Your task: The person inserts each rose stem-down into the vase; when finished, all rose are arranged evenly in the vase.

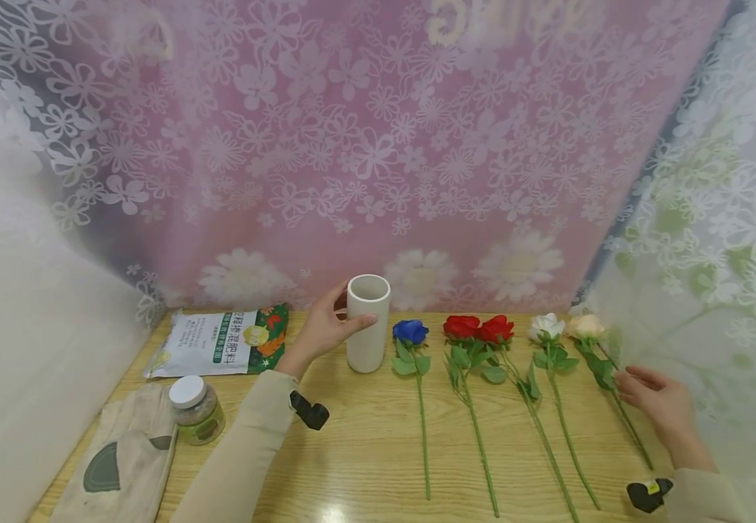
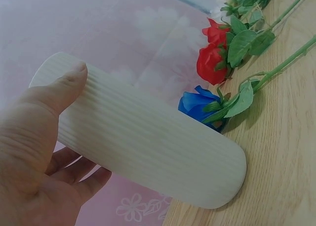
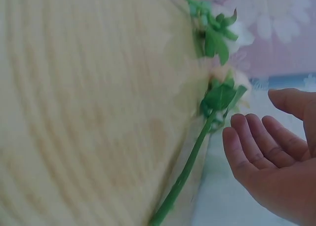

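My left hand [image 1: 324, 328] grips a ribbed white vase [image 1: 366, 345] that stands upright on the table, thumb across its front and fingers round its far side. My right hand [image 1: 664, 407] is at the far right, close by the stem of a peach rose [image 1: 585, 326]. In the right wrist view, a gap shows between its loosely bent fingers [image 3: 266, 142] and that rose's leaves. Left of the peach rose lie a white rose [image 1: 547, 327], two red roses [image 1: 461, 327] and a blue rose [image 1: 410, 332], the blue one nearest the vase.
On the left are a fertilizer bag [image 1: 204, 341], a white-lidded jar [image 1: 200, 425] and a pair of work gloves [image 1: 136, 428]. The wooden table [image 1: 358, 465] meets a pink floral curtain [image 1: 378, 181] behind, with pale sheeting at both sides.
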Available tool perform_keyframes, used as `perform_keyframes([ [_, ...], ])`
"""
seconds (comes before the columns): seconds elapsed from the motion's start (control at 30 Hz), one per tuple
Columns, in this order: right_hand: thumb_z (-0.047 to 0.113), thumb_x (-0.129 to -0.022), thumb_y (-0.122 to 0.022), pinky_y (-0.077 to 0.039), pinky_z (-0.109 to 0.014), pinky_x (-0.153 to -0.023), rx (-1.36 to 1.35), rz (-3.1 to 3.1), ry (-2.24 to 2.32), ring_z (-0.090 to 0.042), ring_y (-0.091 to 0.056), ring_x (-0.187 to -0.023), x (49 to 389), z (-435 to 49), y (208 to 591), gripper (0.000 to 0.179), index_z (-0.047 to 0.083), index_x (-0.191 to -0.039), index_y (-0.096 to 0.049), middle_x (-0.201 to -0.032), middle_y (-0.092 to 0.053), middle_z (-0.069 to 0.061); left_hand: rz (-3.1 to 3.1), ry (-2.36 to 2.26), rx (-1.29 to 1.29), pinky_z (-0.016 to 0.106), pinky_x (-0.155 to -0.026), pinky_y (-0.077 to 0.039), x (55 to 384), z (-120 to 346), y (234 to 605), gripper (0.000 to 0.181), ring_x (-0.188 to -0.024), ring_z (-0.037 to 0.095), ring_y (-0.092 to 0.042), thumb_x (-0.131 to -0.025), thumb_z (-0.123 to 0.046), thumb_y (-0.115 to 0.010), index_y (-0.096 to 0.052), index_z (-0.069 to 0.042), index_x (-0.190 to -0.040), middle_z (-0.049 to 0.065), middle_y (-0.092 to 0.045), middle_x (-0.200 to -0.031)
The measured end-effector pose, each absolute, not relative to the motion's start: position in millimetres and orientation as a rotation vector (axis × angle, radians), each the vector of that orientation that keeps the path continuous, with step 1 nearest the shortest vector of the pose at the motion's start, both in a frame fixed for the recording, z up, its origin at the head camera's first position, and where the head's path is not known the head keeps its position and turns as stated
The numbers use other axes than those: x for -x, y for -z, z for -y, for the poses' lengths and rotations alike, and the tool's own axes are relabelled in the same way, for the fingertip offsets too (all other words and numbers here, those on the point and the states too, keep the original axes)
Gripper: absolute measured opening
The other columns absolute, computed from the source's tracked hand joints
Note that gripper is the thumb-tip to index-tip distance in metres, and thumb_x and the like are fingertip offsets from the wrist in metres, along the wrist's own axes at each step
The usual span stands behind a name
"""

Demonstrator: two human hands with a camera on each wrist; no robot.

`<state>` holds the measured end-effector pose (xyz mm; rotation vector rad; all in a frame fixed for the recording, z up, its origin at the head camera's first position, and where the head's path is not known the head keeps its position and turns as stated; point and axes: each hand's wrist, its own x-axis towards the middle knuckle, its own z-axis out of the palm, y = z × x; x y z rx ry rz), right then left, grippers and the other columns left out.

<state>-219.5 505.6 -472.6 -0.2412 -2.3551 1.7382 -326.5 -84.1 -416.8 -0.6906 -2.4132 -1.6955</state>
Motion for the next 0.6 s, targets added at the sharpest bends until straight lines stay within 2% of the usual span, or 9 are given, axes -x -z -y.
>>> perform_keyframes([
  [0.17,0.023,-0.103,-0.071,-0.062,-0.020,-0.068,0.353,2.423,-1.637,0.005,-0.072,-0.076,218,-520,480,0.023,0.044,-0.098,-0.064,-0.084,-0.068,0.031,2.414,1.695,0.689,0.057,-0.106,-0.056,327,84,417,0.078,-0.128,0.037,-0.066,-0.092,-0.026,-0.085,-0.046,-0.024,-0.160,0.014,-0.064,-0.142],
  [0.27,0.027,-0.102,-0.072,-0.063,-0.022,-0.069,0.428,2.463,-1.591,0.005,-0.071,-0.076,217,-525,483,0.011,0.034,-0.106,-0.065,-0.083,-0.065,0.035,2.422,1.696,0.683,0.057,-0.107,-0.055,327,84,417,0.078,-0.128,0.036,-0.065,-0.093,-0.027,-0.085,-0.046,-0.024,-0.160,0.013,-0.064,-0.143],
  [0.33,0.027,-0.102,-0.072,-0.063,-0.023,-0.069,0.479,2.471,-1.588,0.005,-0.071,-0.074,218,-527,485,0.011,0.026,-0.112,-0.068,-0.081,-0.064,0.035,2.425,1.697,0.680,0.056,-0.107,-0.055,327,84,417,0.078,-0.128,0.036,-0.065,-0.093,-0.027,-0.085,-0.045,-0.024,-0.160,0.013,-0.064,-0.143],
  [0.43,0.031,-0.102,-0.071,-0.064,-0.023,-0.070,0.546,2.532,-1.522,0.006,-0.070,-0.074,219,-531,487,0.043,0.002,-0.134,-0.065,-0.080,-0.061,0.038,2.427,1.702,0.676,0.056,-0.107,-0.055,326,84,416,0.078,-0.128,0.035,-0.065,-0.093,-0.027,-0.085,-0.045,-0.025,-0.160,0.012,-0.064,-0.143],
  [0.5,0.032,-0.103,-0.070,-0.064,-0.024,-0.071,0.582,2.569,-1.500,0.007,-0.069,-0.074,221,-533,489,0.064,-0.012,-0.145,-0.053,-0.080,-0.059,0.039,2.422,1.709,0.679,0.056,-0.107,-0.056,326,84,416,0.079,-0.128,0.035,-0.066,-0.092,-0.027,-0.085,-0.045,-0.025,-0.160,0.013,-0.064,-0.143],
  [0.6,0.034,-0.104,-0.067,-0.064,-0.024,-0.072,0.615,2.630,-1.468,0.009,-0.068,-0.074,224,-535,491,0.075,-0.018,-0.151,-0.040,-0.081,-0.056,0.039,2.412,1.718,0.684,0.056,-0.106,-0.056,326,84,416,0.078,-0.129,0.035,-0.065,-0.092,-0.027,-0.085,-0.046,-0.025,-0.160,0.012,-0.065,-0.143],
])
